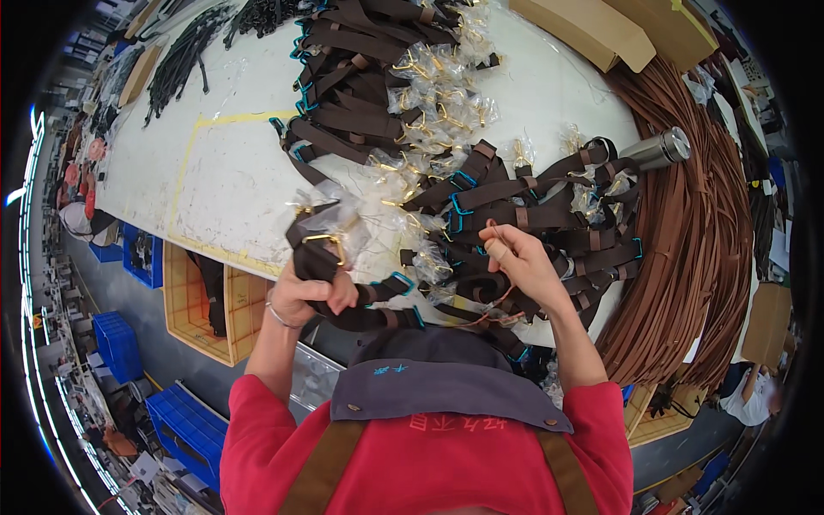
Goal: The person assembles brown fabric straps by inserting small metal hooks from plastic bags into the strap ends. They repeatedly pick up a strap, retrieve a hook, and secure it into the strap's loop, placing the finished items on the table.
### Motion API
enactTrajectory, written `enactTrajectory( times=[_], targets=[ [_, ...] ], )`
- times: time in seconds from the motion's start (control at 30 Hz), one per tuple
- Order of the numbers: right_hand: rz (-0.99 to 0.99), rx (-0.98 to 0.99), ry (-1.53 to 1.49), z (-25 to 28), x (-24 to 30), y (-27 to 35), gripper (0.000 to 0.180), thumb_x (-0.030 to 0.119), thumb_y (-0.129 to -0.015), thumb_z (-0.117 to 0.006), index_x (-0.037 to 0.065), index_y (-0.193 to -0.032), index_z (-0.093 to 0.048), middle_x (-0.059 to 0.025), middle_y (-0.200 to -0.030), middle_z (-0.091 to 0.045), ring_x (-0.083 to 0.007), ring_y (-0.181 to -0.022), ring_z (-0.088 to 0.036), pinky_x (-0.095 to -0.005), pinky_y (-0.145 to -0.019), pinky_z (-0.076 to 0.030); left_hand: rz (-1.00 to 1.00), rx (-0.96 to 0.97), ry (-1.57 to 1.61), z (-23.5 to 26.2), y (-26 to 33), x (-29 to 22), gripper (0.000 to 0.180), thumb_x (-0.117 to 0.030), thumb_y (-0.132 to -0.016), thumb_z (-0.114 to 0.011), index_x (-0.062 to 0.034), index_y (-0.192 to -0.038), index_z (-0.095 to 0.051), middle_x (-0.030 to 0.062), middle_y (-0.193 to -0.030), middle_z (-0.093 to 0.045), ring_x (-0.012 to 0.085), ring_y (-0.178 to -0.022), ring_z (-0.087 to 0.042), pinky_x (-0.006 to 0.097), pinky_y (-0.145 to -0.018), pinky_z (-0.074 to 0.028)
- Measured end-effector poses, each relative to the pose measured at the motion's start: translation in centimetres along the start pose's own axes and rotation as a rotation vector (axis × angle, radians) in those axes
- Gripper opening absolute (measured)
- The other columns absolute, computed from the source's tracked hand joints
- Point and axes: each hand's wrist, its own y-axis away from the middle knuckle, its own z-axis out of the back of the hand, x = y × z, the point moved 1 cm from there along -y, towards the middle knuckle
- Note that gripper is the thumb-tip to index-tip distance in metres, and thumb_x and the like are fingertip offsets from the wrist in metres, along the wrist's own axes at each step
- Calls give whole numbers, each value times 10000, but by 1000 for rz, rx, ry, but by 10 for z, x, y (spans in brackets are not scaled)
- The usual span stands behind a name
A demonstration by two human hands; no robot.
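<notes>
Head view: your left hand [302, 296] clenches a folded dark brown strap [319, 257] with a gold buckle in crinkly clear wrap, at the white table's [232, 172] near edge. Your right hand [519, 262] pinches a thin elastic band [493, 318] over the heaped flat straps [515, 206]. A steel flask [657, 148] lies beside long tan strips [687, 249].
</notes>
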Motion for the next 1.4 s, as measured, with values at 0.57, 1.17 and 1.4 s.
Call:
enactTrajectory(
  times=[0.57,1.17,1.4],
  targets=[
    [630,-82,857,-76,17,1,91,107,-662,-547,31,-688,-505,-91,-638,-548,-239,-598,-583,-353,-505,-456,311,-222,437,34,-4,93,356,-91,-736,-586,19,-1056,-473,195,-1068,-528,288,-959,-547,418,-857,-442],
    [354,136,741,-48,-15,18,351,142,-728,-577,67,-1069,-543,-80,-1062,-542,-272,-839,-583,-358,-663,-475,-34,-240,290,23,26,55,219,-166,-711,-550,-7,-861,-557,146,-684,-577,308,-742,-576,505,-873,-393],
    [118,142,689,-19,16,-8,455,382,-790,-540,29,-1076,-508,-162,-801,-612,-305,-742,-595,-377,-624,-445,-2,-223,389,22,27,48,252,-167,-694,-573,-53,-917,-538,54,-617,-470,198,-621,-472,422,-756,-399]
  ],
)
